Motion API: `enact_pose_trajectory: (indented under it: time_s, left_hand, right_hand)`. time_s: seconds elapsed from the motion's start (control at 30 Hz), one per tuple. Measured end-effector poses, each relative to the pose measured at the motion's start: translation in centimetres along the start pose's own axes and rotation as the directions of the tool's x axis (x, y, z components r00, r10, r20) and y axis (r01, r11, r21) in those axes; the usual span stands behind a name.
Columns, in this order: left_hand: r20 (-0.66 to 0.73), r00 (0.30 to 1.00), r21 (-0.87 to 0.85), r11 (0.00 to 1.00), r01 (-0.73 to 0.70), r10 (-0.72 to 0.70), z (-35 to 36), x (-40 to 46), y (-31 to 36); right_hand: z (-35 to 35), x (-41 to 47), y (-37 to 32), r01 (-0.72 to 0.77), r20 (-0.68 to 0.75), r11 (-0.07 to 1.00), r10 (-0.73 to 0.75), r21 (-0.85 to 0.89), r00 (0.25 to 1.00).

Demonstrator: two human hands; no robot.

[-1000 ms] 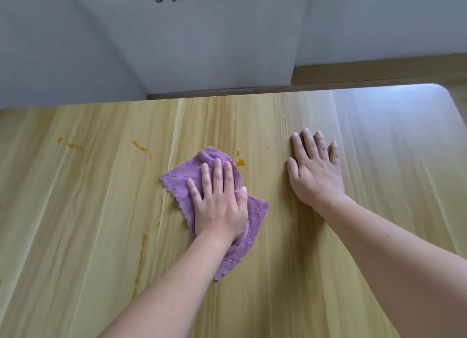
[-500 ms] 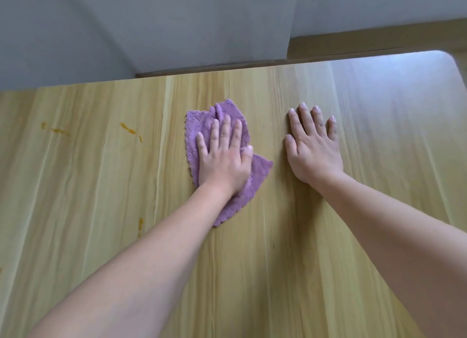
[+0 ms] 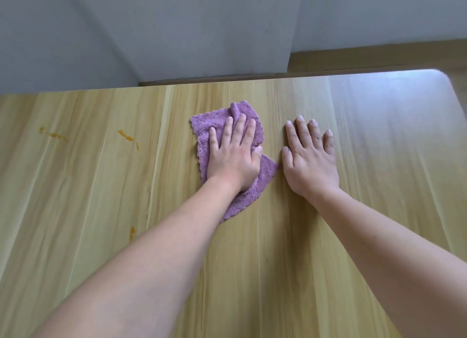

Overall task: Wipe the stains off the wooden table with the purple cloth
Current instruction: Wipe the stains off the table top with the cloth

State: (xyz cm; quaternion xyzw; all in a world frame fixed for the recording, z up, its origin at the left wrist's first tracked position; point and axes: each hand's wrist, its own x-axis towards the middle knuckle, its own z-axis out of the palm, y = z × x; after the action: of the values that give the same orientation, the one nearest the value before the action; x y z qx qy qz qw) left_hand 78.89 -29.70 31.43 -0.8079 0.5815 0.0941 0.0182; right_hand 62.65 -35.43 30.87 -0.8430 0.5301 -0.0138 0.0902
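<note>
The purple cloth lies rumpled on the wooden table, near its far middle. My left hand presses flat on the cloth with straight fingers. Just to its right, my right hand rests flat on the bare wood, fingers spread. Orange stains mark the left part of the table: a streak, a fainter smear farther left, and a small spot near my left forearm.
A grey wall rises right behind the table's far edge. The table's rounded far right corner shows glare, with floor beyond it.
My left hand has pushed the cloth away from me and to the right, over the spot where an orange stain showed beside it. The right hand has stayed flat in place.
</note>
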Motion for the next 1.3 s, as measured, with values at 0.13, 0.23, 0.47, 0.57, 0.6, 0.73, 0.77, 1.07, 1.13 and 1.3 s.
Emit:
enact_pose_trajectory:
  time_s: [0.13,0.23,0.47,0.57,0.6,0.73,0.77,1.07,1.13,1.3]
  left_hand:
    - [-0.122,0.991,-0.049,0.998,0.042,-0.048,1.6,-6.5,2.4]
    - [-0.087,0.996,-0.042,0.999,-0.034,0.031,2.4,-10.3,3.5]
    - [-0.021,0.997,-0.049,0.996,-0.075,0.074,-0.7,3.1,-0.1]
    - [-0.014,1.000,-0.055,0.998,0.022,-0.022,-2.1,8.2,-0.8]
    - [-0.019,0.999,-0.062,0.997,0.043,-0.044,-2.3,8.8,-0.6]
    - [-0.077,0.995,-0.113,0.992,0.058,-0.067,-0.8,3.5,0.7]
    - [-0.113,0.993,-0.109,0.994,0.010,-0.023,0.0,0.6,1.0]
    - [-0.067,0.996,-0.030,0.998,-0.053,0.051,-0.7,5.0,1.0]
    - [-0.046,0.998,-0.026,0.999,-0.046,0.045,-1.3,8.3,1.2]
    - [-0.042,0.993,-0.021,0.993,-0.115,0.114,-1.7,10.7,1.1]
  right_hand:
    - [-0.1,-0.4,-0.2,0.003,0.012,1.000,-0.003,0.009,1.000]
    - [-0.2,-0.1,-0.2,-0.009,0.008,1.000,0.009,0.001,1.000]
    - [-0.3,-0.4,-0.1,-0.008,-0.002,1.000,0.008,-0.001,1.000]
    - [-0.2,-0.2,-0.2,-0.010,0.000,1.000,0.010,0.014,1.000]
    - [-0.2,-0.2,-0.2,-0.012,-0.001,1.000,0.012,0.017,1.000]
    - [-0.4,-0.5,-0.4,0.001,0.003,1.000,-0.001,0.029,1.000]
    - [-0.4,-0.7,-0.4,-0.002,-0.001,0.999,0.002,0.034,1.000]
    - [-0.4,-0.2,-0.3,-0.009,0.000,0.999,0.009,0.035,1.000]
    - [-0.4,-0.3,-0.2,-0.010,0.001,0.999,0.010,0.031,1.000]
    - [-0.7,-0.4,-0.3,-0.011,-0.003,0.999,0.011,0.046,1.000]
